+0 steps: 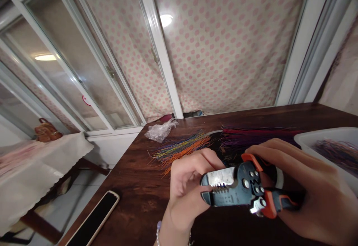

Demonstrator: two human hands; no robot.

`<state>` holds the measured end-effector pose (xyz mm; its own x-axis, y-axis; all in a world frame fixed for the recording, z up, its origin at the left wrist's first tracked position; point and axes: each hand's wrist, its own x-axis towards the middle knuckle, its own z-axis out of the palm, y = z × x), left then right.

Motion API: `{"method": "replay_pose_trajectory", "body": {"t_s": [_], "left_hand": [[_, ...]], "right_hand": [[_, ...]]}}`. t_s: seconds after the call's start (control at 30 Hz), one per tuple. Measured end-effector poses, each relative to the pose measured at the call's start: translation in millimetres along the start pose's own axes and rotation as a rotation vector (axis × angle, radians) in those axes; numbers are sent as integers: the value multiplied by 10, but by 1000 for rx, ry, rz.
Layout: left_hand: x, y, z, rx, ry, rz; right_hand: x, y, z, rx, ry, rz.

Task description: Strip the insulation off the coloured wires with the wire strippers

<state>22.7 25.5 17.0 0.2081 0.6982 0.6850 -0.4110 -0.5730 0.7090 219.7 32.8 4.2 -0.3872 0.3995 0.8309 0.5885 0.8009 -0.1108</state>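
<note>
My right hand [316, 186] is wrapped round the orange-and-black handles of a wire stripper [233, 186]. The tool's notched jaws point left and stand slightly apart. Just behind those jaws, my left hand [190, 186] is closed with its fingers curled in; what it pinches, if anything, is hidden by the tool and the fingers. On the table beyond the hands lie bundles of thin wires: orange wires [186, 150], yellow and blue wires [173, 145], and red and purple wires [251, 134].
A white plastic tub [303, 137] holding mixed wires stands at the right. A crumpled clear plastic bag [160, 130] lies at the back of the dark wooden table [134, 193]. A phone [95, 216] rests near the left edge. Windows with a dotted curtain [223, 44] rise behind.
</note>
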Motion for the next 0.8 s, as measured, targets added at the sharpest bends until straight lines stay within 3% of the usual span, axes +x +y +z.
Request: {"method": "replay_pose_trajectory", "body": {"t_s": [0.8], "left_hand": [[1, 24, 27, -40, -17, -6]], "right_hand": [[-7, -14, -16, 4, -11, -3]]}}
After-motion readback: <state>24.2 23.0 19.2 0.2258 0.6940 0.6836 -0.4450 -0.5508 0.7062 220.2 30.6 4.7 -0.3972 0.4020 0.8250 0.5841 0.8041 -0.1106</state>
